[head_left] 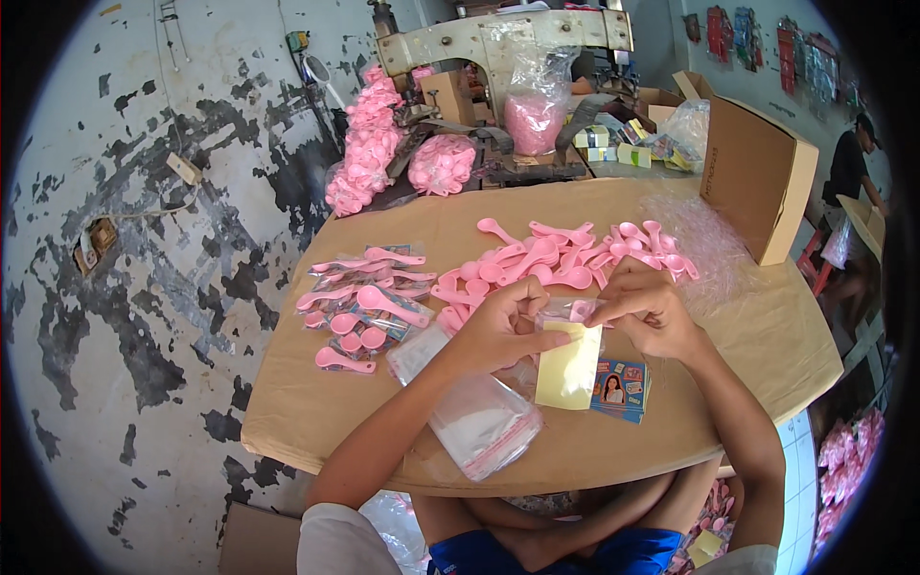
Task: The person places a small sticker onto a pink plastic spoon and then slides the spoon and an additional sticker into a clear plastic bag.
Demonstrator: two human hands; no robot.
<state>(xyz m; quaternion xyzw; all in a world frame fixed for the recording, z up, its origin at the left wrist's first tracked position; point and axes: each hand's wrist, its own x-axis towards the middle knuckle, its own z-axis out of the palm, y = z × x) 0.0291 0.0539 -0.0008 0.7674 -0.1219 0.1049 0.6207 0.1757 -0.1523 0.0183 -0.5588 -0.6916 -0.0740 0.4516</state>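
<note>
My left hand is closed, its thumb and fingers pinching a small clear plastic bag with a pale yellow card inside. At the bag's upper end, my right hand is pinched around a pink spoon; only a small part of the spoon shows, the rest being hidden by fingers. Under the bag, to its right, lies a stack of blue printed cards. Flat clear bags are piled beneath my left forearm. Loose pink spoons lie heaped beyond my hands.
Bagged spoons with cards are piled at the left of the brown-covered table. Crumpled clear plastic and an upright cardboard box stand at the right. Behind are a metal machine and bulk spoon bags. Another person sits far right.
</note>
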